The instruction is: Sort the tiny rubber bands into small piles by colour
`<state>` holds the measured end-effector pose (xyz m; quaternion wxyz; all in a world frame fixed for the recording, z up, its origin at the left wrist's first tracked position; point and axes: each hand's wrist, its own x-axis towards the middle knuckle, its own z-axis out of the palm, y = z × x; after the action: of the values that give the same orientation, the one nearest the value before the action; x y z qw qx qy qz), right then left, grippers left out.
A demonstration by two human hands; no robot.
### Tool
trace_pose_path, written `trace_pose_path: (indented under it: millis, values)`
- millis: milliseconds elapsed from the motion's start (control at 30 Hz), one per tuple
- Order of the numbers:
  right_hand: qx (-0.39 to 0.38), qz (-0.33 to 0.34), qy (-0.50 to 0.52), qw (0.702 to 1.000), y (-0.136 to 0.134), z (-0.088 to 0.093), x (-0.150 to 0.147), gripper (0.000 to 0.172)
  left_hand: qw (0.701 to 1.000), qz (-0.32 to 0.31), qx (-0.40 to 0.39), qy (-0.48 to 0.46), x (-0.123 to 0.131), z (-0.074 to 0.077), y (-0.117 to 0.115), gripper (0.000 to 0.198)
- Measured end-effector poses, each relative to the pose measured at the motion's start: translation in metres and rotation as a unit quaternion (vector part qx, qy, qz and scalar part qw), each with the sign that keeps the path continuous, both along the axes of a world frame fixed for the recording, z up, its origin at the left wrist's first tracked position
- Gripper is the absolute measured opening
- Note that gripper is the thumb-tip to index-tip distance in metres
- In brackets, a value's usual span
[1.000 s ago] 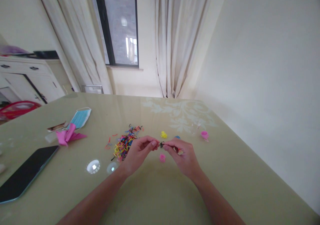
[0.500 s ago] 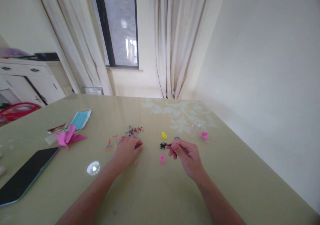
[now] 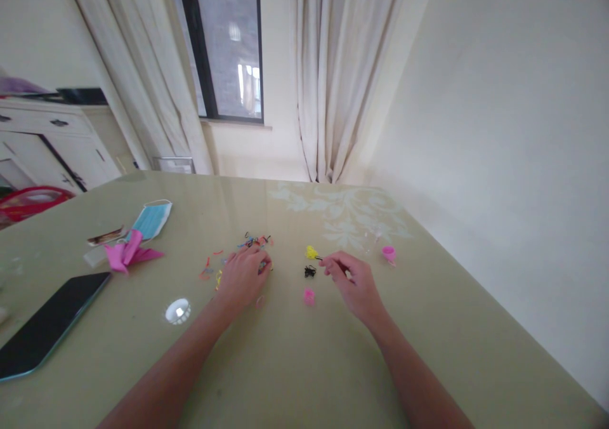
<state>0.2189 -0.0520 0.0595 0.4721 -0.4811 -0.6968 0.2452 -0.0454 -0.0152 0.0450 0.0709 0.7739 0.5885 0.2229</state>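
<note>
My right hand [image 3: 349, 277] pinches a thin dark thing [image 3: 319, 258], too small to name, whose tip points at a pile of yellow rubber bands [image 3: 311, 252]. Just left of those fingers lies a black pile of rubber bands [image 3: 310, 271], with a pink pile [image 3: 309, 297] nearer me. My left hand [image 3: 245, 273] rests palm down over loose bands, its fingers curled toward the thumb; what is between them is mostly hidden. Mixed coloured rubber bands [image 3: 254, 241] spread beyond that hand, and a few orange ones [image 3: 205, 270] lie to its left.
On the table [image 3: 295, 365] at left are a black phone or tablet [image 3: 52, 321], pink folded paper [image 3: 129, 253], a blue face mask [image 3: 153, 219] and a shiny round light reflection [image 3: 177, 311]. A small pink cup-like thing [image 3: 389, 253] sits at right. A wall [image 3: 514, 162] runs along the right edge.
My right hand has moved slightly away from me, its dark thing going from the black pile to beside the yellow one. My left hand stays over the bands, its fingers shifted a little.
</note>
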Motion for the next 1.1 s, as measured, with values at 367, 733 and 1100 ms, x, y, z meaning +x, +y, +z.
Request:
trace_pose_path:
  millis: [367,733,1100]
  values:
    - [-0.002,-0.047,-0.342,0.938,0.026,-0.036,0.001,0.024,0.910,-0.079,-0.071,-0.400,0.010,0.008,0.003,0.025]
    - [-0.008,0.022,-0.059,0.998,0.006,-0.016,-0.015,0.030,0.838,-0.137,-0.111,-0.517,0.035,0.006,-0.014,0.026]
    - [0.027,0.040,-0.045,0.998,-0.006,-0.016,-0.034,0.038,0.822,-0.170,-0.138,-0.525,0.046,0.000,-0.024,0.021]
